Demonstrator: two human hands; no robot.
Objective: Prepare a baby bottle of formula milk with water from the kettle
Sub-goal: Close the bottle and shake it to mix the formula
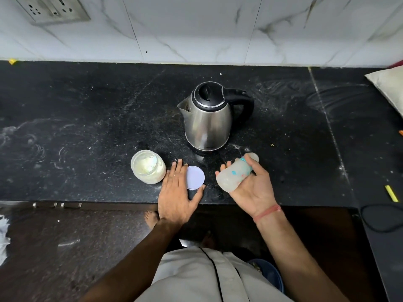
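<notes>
- The right hand [250, 188], lower right of centre, lies palm up with its fingers [249, 165] curled round a frosted translucent baby bottle with teal and red markings [234, 173]. The bottle lies tilted across the palm, base toward the viewer, capped teat end pointing away toward the kettle.
- Risk: the hold looks loose, more a cradle than a clamp, so the bottle could roll off the palm and drop on the black stone worktop [87, 127] or over its near edge to the floor.
- The left hand [176, 197], lower centre, rests flat with its fingers straight and gripping nothing, its thumb side touching a round pale lilac lid [195, 177] that lies flat close to the worktop's near edge.
- Risk: a sideways sweep of that hand could push the lid off the edge.
- Just left of the left hand stands an open clear jar of pale yellowish formula powder [148, 166]. A knock from the knuckles could tip it and spill powder.
- Further up the frame, at centre, stands a brushed steel electric kettle with black lid and handle [208, 120], lid closed, spout pointing to frame left.
- Risk: if its water is hot, pouring into a narrow bottle held in the hand could scald the fingers; whether it is hot cannot be told.
</notes>
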